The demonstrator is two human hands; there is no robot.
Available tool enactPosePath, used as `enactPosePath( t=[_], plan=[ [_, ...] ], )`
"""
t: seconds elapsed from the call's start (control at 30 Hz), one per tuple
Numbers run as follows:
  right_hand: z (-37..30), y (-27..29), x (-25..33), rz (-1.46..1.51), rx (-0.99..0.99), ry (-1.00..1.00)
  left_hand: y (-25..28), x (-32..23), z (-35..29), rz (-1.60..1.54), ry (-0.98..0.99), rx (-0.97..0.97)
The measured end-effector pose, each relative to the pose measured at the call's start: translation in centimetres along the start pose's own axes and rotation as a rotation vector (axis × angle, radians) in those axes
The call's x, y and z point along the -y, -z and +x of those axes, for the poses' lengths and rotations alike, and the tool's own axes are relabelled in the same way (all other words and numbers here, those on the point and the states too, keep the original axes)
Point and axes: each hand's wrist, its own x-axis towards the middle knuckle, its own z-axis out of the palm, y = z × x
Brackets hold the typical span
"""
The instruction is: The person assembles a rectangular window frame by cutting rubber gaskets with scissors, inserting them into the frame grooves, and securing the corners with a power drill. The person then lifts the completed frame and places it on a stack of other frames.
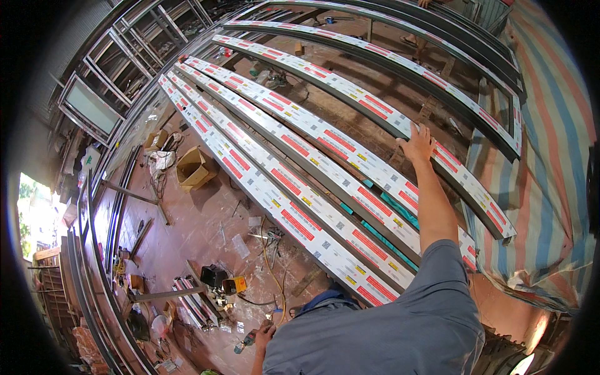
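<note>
Long profiles wrapped in white film with red printed blocks lie side by side across the work area. My right hand [420, 145] reaches out to the right and grips the edges of one dark-sided profile [365, 103], with its fingers over the far side and the thumb on the near side. Nearer to me are more wrapped profiles [250, 175], close together, with green strips [400, 210] showing in a gap. Low on my left side, my left hand [265, 334] is closed around a small green and black power drill [245, 342]. My body partly hides that arm.
An assembled frame [514, 125] lies beyond, beside a striped tarp [544, 156] at right. On the reddish floor stand an open cardboard box [195, 169], a black box [214, 275], a yellow box [234, 285], cords and scraps. Metal bars [94, 250] line the left; another person's foot [409, 40] shows at the top.
</note>
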Motion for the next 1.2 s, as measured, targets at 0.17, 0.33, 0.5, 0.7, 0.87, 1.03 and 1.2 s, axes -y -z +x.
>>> enactPosePath(
  t=[0.17, 0.33, 0.5, 0.7, 0.87, 1.03, 1.2],
  plan=[
    [-2.3, 0.2, 0.2, 0.063, -0.064, 0.069, 2.4, -8.1, 0.1, -0.16, -0.004, 0.147],
    [-3.6, 0.5, -0.4, 0.123, -0.101, 0.158, 2.4, -9.9, 1.8, -0.323, 0.11, 0.187],
    [-5.5, 1.8, 0.3, 0.168, -0.076, 0.19, 1.6, -9.9, 3.2, -0.301, 0.1, 0.239],
    [-6.1, 1.5, 0.5, 0.135, -0.154, 0.227, 0.7, -9.4, 3.8, -0.295, 0.122, 0.238],
    [-5.7, 1.0, 0.6, 0.115, -0.176, 0.224, -0.4, -7.8, 3.0, -0.365, 0.123, 0.194],
    [-4.6, 1.1, 0.6, 0.114, -0.208, 0.261, -1.4, -7.3, 2.4, -0.249, 0.095, 0.177],
    [-1.9, 0.9, 0.0, 0.078, -0.074, 0.223, -1.5, -9.2, 0.0, -0.345, 0.097, 0.129]
  ],
)
